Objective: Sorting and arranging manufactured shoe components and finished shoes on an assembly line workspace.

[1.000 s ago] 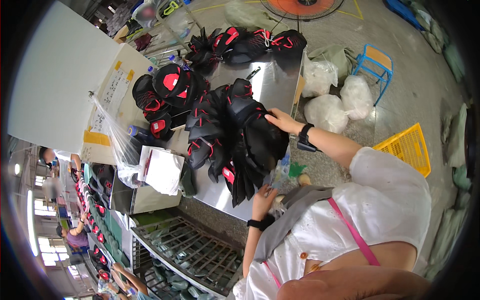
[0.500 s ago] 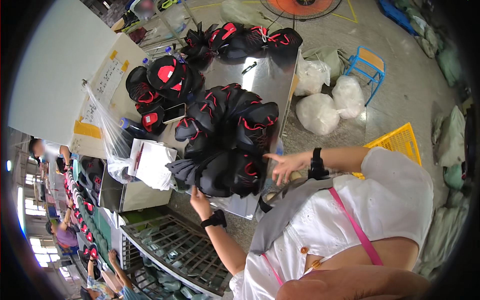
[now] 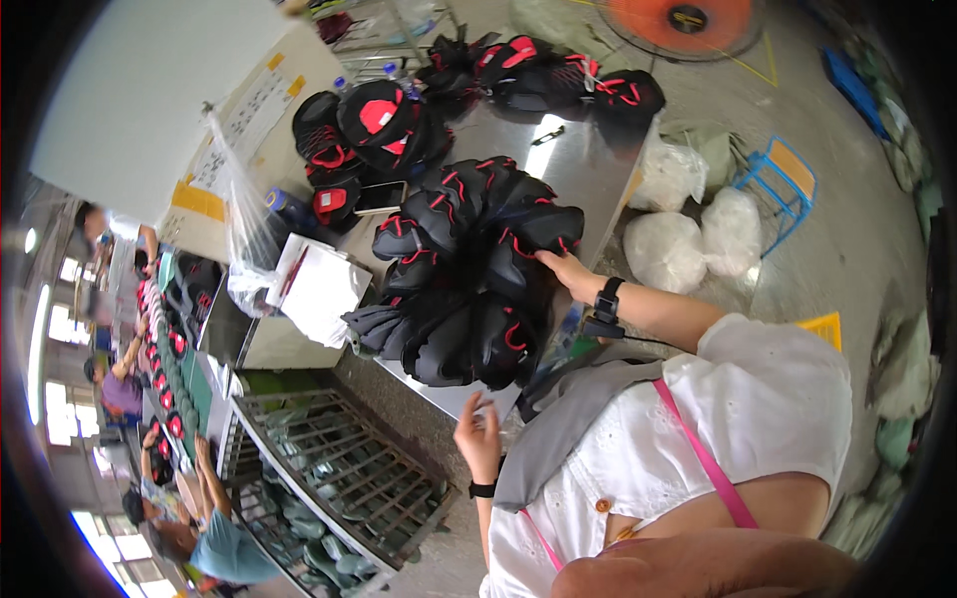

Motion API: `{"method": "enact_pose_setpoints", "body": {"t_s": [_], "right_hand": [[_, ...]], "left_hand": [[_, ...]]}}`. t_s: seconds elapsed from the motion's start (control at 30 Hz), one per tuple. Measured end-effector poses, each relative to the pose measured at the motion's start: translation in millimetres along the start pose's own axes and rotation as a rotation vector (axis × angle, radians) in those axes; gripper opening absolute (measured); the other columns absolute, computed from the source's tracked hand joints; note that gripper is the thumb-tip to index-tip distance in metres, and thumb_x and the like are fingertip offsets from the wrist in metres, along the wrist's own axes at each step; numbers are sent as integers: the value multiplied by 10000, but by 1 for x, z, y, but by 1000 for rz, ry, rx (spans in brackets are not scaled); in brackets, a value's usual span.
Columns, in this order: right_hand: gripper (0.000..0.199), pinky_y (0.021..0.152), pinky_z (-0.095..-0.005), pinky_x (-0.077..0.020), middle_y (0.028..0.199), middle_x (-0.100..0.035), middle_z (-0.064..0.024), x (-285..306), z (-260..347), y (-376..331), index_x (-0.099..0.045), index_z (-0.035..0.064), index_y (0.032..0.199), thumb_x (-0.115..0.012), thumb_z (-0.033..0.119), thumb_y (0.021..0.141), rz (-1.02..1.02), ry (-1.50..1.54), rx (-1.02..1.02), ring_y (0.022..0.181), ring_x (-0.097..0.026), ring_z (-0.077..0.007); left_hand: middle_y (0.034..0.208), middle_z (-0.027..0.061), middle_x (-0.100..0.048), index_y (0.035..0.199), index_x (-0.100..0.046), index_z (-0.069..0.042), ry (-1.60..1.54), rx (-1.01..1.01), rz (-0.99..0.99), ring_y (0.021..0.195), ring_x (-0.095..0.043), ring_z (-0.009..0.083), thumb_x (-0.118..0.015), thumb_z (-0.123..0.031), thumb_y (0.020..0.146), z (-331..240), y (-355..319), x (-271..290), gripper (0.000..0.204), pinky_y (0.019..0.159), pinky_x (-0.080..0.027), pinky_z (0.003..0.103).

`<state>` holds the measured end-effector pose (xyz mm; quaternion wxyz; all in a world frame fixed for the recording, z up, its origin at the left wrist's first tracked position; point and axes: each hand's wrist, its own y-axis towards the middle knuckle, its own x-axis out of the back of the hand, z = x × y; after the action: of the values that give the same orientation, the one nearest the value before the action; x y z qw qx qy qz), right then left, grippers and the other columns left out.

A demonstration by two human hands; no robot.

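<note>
Now the left hand (image 3: 478, 431) has lifted off the black shoe pile (image 3: 469, 274), grip open and empty; the right hand (image 3: 568, 271) stays pressed flat on it.

a heap of shoe uppers (image 3: 469, 269) lies at the near edge of the counter (image 3: 588, 169). the right hand (image 3: 568, 274) rests on the heap's right side; the left hand (image 3: 480, 434) hangs before the near edge. a second pile (image 3: 369, 135) sits at the left edge, a third pile (image 3: 543, 80) at the far edge. sacks (image 3: 688, 214) lie on the floor to the right.
</note>
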<state>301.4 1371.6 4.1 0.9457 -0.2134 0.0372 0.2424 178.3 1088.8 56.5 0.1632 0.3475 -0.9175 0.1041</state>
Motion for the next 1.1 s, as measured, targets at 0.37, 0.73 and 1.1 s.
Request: {"method": "enact_pose_setpoints", "body": {"t_s": [0.37, 0.73, 1.1], "right_hand": [[449, 823, -422, -442, 1027, -585, -190, 56, -1, 16, -504, 18, 1152, -515, 344, 844, 942, -1269, 292, 1020, -546, -351], [508, 935, -426, -339, 1197, -418, -156, 107, 36, 86, -503, 16, 1064, -691, 138, 608, 696, -1094, 635, 1137, -365, -383], [529, 883, -439, -378, 1221, -401, -170, 68, 22, 127, -568, 83, 1053, -762, 227, 582, 529, -1139, 778, 1115, -404, -378]], "left_hand": [[758, 116, -574, 757, -558, -47, 727, 46, -448, 680, -562, 345, -693, -167, 678, 28, 8, -28, 197, 562, -441, 388], [1012, 134, -506, 1007, -486, -49, 582, 210, -862, 931, -522, 324, -746, -148, 617, 19, -8, -72, 479, 779, -429, 380], [1232, 251, -394, 1246, -280, 81, 100, 213, -716, 1151, -400, 328, -806, -203, 582, 35, 44, -146, 894, 981, -301, 373]]}}
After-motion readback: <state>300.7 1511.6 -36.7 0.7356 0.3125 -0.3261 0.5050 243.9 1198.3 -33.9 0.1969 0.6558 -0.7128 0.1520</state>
